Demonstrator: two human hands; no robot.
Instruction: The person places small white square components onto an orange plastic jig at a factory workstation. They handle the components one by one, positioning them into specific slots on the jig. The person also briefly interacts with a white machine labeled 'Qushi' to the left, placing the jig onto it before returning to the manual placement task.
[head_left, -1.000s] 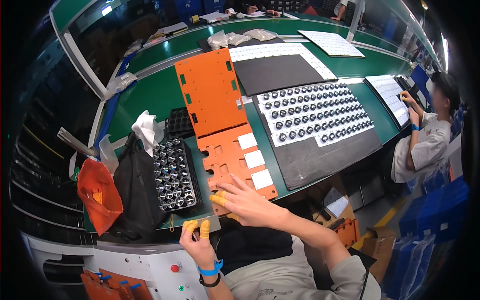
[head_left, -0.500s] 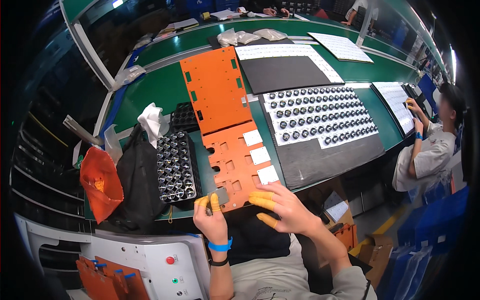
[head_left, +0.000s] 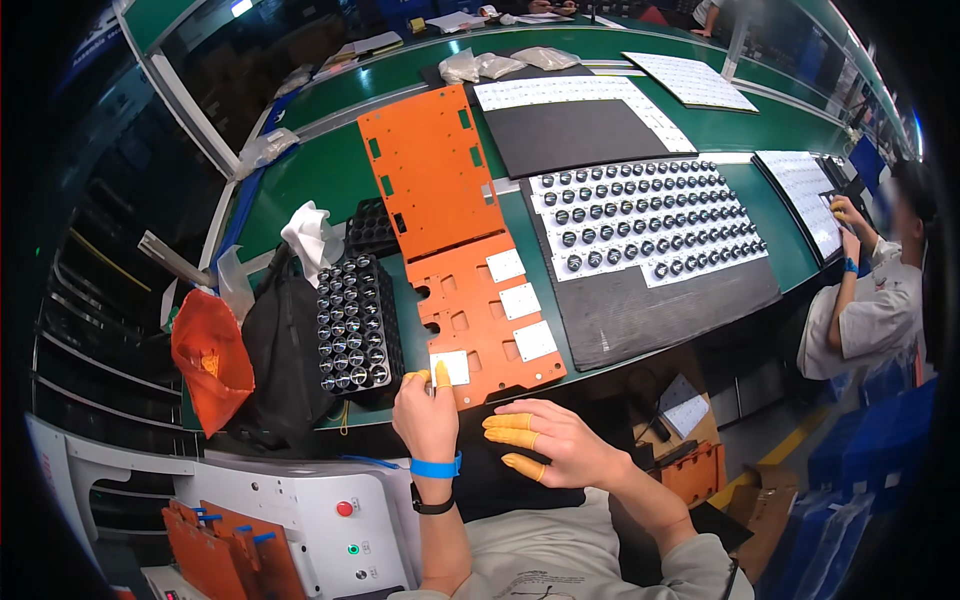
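My left hand (head_left: 427, 415), in yellow finger cots, pinches a small white square plate (head_left: 451, 366) at its near left edge. That plate lies over the near left part of an orange hinged fixture (head_left: 478, 383), which is opened out on the green table. Three similar white plates, among them one nearest me (head_left: 535, 341), sit along the fixture's right side. My right hand (head_left: 560, 440), also in yellow finger cots, hovers just off the fixture's near edge. Its fingers are apart with nothing in them.
Left of the fixture stands a black tray (head_left: 352, 325) of shiny round parts, beside a black bag (head_left: 278, 350) and an orange pouch (head_left: 213, 360). To the right, a dark board (head_left: 660, 325) carries rows of black round parts on white sheets. A co-worker (head_left: 868, 290) works at far right.
The plate in my left hand has gone from tilted, grey side showing, to white face up on the fixture. My right hand has drawn back from the fixture's near edge.
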